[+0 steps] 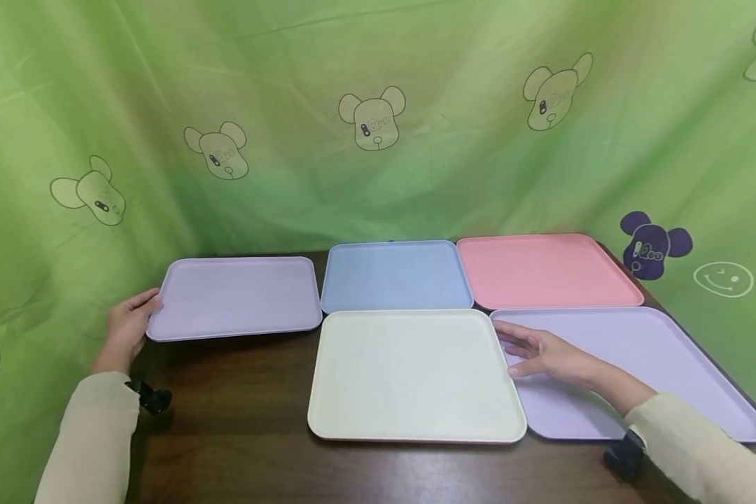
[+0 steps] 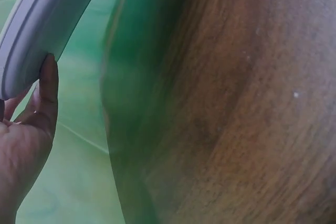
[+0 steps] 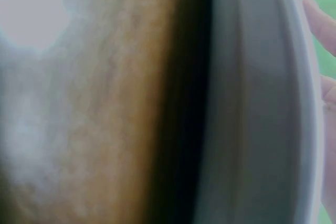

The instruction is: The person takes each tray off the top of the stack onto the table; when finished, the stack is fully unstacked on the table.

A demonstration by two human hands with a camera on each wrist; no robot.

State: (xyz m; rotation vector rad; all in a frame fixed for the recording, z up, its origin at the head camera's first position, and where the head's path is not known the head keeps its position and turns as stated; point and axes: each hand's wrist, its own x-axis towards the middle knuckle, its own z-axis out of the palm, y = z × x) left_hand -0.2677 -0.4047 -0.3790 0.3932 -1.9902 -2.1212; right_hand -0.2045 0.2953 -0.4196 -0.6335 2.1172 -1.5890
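Observation:
At the far left, my left hand (image 1: 129,323) grips the left short side of a lilac tray (image 1: 236,297). The left wrist view shows fingers (image 2: 48,85) against the underside of its raised rim (image 2: 31,40). My right hand (image 1: 544,355) is above a second, larger lilac tray (image 1: 611,371) on the right. Its loosely extended fingertips are at the right rim of a white tray (image 1: 416,374) in the front middle; whether they touch it is hard to tell. In the right wrist view a blurred tray rim (image 3: 262,98) partly hides that hand.
Behind the white tray lie a blue tray (image 1: 397,276) and a pink tray (image 1: 548,269), side by side. All are on a dark brown wooden table (image 1: 239,420). A green curtain (image 1: 378,189) with bear prints closes off the back and both sides.

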